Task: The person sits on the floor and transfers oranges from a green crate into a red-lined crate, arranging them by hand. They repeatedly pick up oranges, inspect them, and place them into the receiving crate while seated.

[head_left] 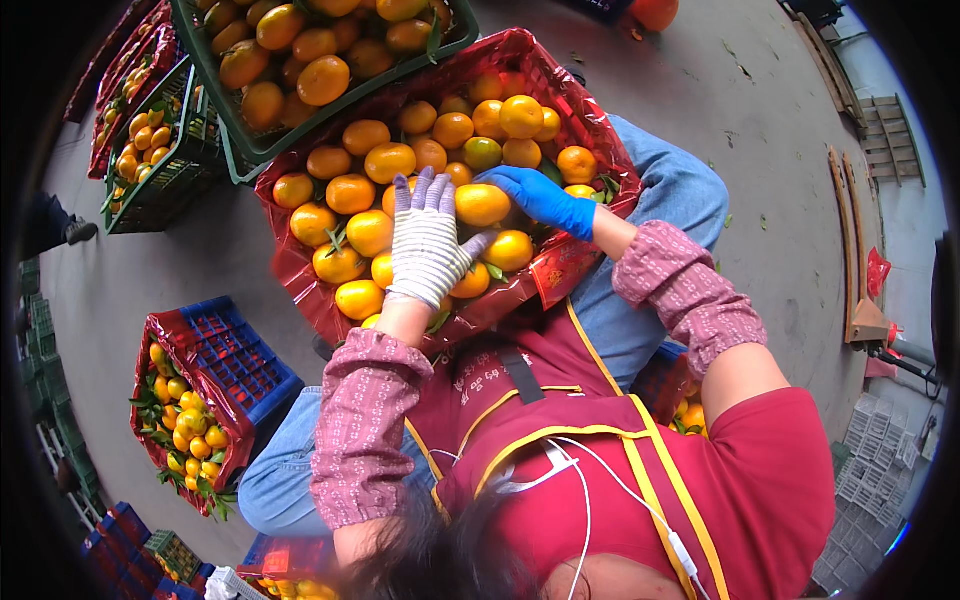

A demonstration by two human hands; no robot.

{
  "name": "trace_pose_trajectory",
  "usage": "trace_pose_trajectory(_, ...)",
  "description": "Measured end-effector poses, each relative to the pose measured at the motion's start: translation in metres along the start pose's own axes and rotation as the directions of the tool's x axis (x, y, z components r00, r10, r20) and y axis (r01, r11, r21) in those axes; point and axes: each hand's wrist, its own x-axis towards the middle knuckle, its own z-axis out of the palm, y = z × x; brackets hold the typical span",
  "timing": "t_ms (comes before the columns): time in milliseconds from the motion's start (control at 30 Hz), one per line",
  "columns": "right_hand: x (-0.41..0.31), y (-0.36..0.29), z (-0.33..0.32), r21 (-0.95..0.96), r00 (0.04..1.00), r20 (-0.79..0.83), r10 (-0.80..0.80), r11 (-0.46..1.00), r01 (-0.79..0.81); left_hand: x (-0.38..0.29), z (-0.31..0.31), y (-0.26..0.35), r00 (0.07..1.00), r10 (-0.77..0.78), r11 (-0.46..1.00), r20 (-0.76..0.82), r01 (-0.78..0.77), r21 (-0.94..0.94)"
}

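A crate lined with red plastic film (300,289) lies before me, full of orange mandarins (390,163), some with green leaves attached. My left hand (429,244), in a striped knit glove with greyish fingertips, is spread palm down over the fruit; whatever lies under the palm is hidden. In a blue glove, my right hand (541,198) reaches in from the right. Its fingers lie along the upper right side of a large mandarin (482,205) close to my left hand. The right thumb is hidden, so a grip on that fruit cannot be confirmed.
A green crate of mandarins (259,150) overlaps the lined crate's far left edge. At left stand another green crate (180,161) and a blue crate with red lining (240,360), both holding fruit. A person's shoe (81,230) shows at far left. Wooden pallets (892,139) stand right.
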Motion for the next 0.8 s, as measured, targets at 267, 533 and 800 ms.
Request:
trace_pose_trajectory(267,-0.008,-0.022,-0.007,0.202,0.978,-0.183,0.102,0.977,-0.064,0.001,-0.002,0.002,0.999,-0.026,0.996,-0.026,0.024,-0.09)
trace_pose_trajectory(533,-0.02,-0.017,0.048,-0.377,0.944,-0.308,0.119,0.896,-0.236,-0.004,-0.005,0.0,1.0,0.01,0.994,0.029,-0.007,-0.113)
trace_pose_trajectory(800,0.013,-0.053,-0.012,-0.51,0.971,0.073,0.228,0.845,-0.16,-0.002,-0.007,0.002,0.998,0.052,0.989,-0.037,-0.056,-0.133)
